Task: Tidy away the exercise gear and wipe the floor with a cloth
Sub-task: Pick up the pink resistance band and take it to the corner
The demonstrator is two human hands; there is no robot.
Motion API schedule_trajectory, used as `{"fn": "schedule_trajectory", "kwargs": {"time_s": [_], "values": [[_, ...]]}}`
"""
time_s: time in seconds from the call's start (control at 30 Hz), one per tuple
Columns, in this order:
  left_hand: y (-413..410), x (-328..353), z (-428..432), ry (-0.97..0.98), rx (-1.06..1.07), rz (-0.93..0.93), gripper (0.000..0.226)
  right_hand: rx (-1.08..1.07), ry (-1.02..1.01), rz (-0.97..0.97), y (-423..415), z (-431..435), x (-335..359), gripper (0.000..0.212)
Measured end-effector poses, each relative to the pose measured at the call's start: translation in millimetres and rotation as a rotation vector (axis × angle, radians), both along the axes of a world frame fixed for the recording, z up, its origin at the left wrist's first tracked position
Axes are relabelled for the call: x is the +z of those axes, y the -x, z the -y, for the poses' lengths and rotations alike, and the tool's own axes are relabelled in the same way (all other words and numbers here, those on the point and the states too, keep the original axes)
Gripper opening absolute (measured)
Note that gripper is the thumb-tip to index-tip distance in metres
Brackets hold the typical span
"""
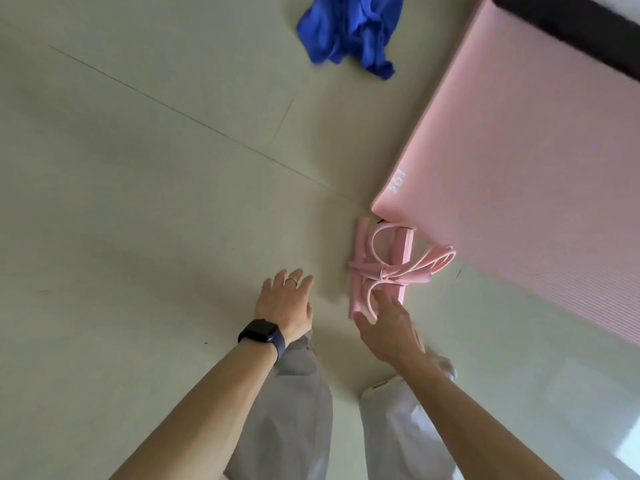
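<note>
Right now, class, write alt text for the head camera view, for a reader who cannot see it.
A person standing over a pale floor reaches an open right hand toward a pink pull-rope exerciser lying at the corner of a pink mat. The open left hand hovers nearby, and a crumpled blue cloth lies farther off.

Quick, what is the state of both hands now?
Left hand: open, holding nothing.
Right hand: open, at the pink band, not gripping it.
</note>
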State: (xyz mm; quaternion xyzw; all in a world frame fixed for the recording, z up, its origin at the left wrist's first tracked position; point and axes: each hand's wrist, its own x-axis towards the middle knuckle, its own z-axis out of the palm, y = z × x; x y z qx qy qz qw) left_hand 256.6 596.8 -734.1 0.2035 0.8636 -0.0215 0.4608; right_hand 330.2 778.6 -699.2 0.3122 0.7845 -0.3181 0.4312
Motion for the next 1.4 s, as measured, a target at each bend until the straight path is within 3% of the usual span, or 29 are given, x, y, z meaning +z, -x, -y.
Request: {"fn": "schedule_trajectory", "kwargs": {"time_s": [0.2, 0.37, 0.43, 0.53, 0.63, 0.77, 0.87, 0.93, 1.0, 1.13, 1.2, 1.3, 1.4], "values": [[-4, -134, 4, -0.017, -0.081, -0.035, 0.067, 0.074, -0.131, -0.038, 34, 21, -145, 0.066], [-14, -190, 3, -0.088, -0.149, -0.104, 0.081, -0.023, -0.281, -0.017, 45, 23, -195, 0.058], [-20, -195, 6, -0.100, -0.118, -0.107, 0.086, -0.038, -0.263, -0.049, 46, 19, -185, 0.059], [-18, -186, 1, -0.071, -0.125, -0.076, 0.083, -0.068, -0.185, -0.182, 35, 3, -139, 0.042], [-5, -164, -23, -0.055, -0.127, -0.048, 0.078, -0.217, -0.149, -0.385, 11, -28, -80, 0.047], [-5, -139, -76, -0.220, -0.099, -0.129, 0.086, -0.372, -0.265, -0.423, -26, -90, -46, 0.049], [-20, -144, -119, -0.322, -0.344, -0.251, 0.095, -0.451, -0.342, -0.347, -47, -132, -57, 0.048], [-32, -159, -136, -0.236, -0.566, -0.280, 0.099, -0.463, -0.359, -0.325, -59, -152, -70, 0.045], [-35, -174, -145, -0.127, -0.625, -0.314, 0.092, -0.485, -0.361, -0.320, -68, -165, -82, 0.041], [-18, -172, -152, -0.028, -0.548, -0.317, 0.054, -0.577, -0.307, -0.290, -85, -175, -88, 0.035], [-12, -146, -156, -0.052, -0.590, -0.303, 0.039, -0.623, -0.277, -0.304, -93, -176, -78, 0.033], [-5, -85, -158, -0.108, -0.610, -0.320, 0.038, -0.653, -0.209, -0.306, -101, -176, -38, 0.034], [1, -2, -157, -0.120, -0.593, -0.343, 0.038, -0.795, 0.007, -0.267, -111, -178, 22, 0.030]]}}
